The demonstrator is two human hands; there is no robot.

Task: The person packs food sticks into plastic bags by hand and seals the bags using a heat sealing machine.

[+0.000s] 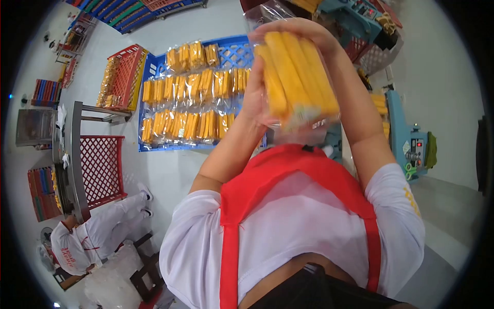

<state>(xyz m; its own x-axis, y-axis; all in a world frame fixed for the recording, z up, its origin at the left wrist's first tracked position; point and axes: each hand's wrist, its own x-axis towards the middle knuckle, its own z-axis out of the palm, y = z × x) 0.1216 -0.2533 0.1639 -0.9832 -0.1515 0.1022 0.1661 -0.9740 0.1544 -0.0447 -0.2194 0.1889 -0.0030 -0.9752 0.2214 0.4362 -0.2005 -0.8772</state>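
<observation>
A clear plastic bag of thick yellow sticks [298, 77] is held up between both my hands. My left hand [256, 98] grips the bag's left side, its fingers partly hidden behind it. Over the bag's top and right edge curves my right hand [309, 32], fingers against the plastic. A small pale label shows through near the bag's lower end. Beyond my left forearm, a blue crate [206, 147] holds rows of similar bagged yellow sticks [193, 87].
At the right stands a teal machine [399, 139] with a control panel; another teal machine [350, 18] is at the top. Red crates [100, 170] stand at the left. A person in white [98, 237] works at the lower left, beside a metal table [77, 154].
</observation>
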